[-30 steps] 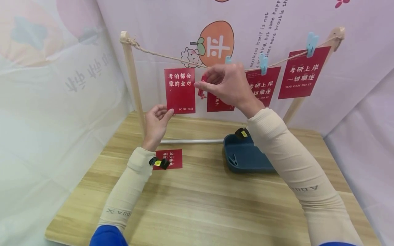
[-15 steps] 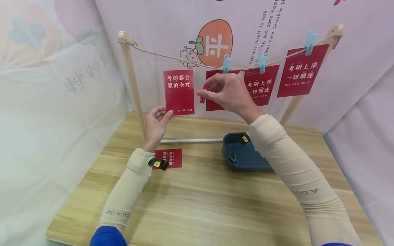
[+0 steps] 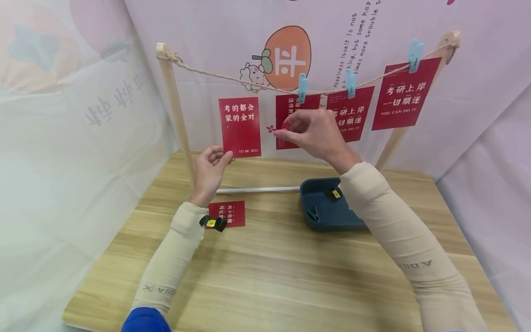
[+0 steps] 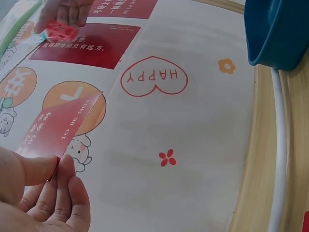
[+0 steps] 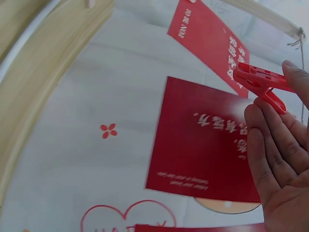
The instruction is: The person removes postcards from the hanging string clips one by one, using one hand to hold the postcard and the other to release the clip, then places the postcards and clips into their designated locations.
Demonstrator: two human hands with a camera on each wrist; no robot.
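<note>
My left hand (image 3: 210, 173) pinches a red card (image 3: 240, 129) by its lower left corner, thumb in front. The card stands upright, its top edge just under the twine (image 3: 220, 76). In the right wrist view, my right hand (image 5: 282, 150) pinches a red clothespin (image 5: 260, 82) between thumb and fingers. In the head view that hand (image 3: 313, 131) is in front of a hanging red card (image 3: 286, 108), covering part of it. Blue clothespins (image 3: 303, 87) fix this card and two more cards (image 3: 408, 94) to the twine.
The twine runs between two wooden posts (image 3: 174, 97), with a white rod (image 3: 259, 190) low between them. A blue tray (image 3: 309, 203) holding a dark green clip stands on the wooden table (image 3: 265, 276). Another red card (image 3: 236, 214) lies near my left wrist. Printed cloth hangs behind.
My right hand with the red clothespin has moved down and to the right, uncovering a blue clothespin. My left hand and its card have sunk slightly.
</note>
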